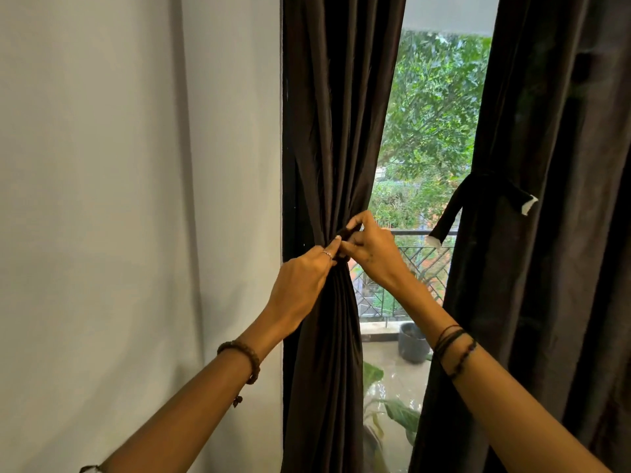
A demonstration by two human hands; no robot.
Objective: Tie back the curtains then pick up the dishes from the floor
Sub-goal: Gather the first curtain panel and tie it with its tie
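A dark brown left curtain [327, 131] hangs at the window's left edge, gathered into a narrow waist at mid height. A dark tie-back strap [345, 233] wraps that waist. My left hand [304, 281] pinches the strap from the left, and my right hand [370, 250] grips it from the right, fingers curled over the knot. The right curtain [546, 268] is bunched by a knotted dark tie-back [485, 196] whose two white-tipped ends hang loose. No dishes or floor are in view.
A plain pale wall [136, 199] fills the left half. Between the curtains the window shows a balcony railing [423, 254], a grey plant pot [414, 341], large green leaves [392, 411] and trees beyond.
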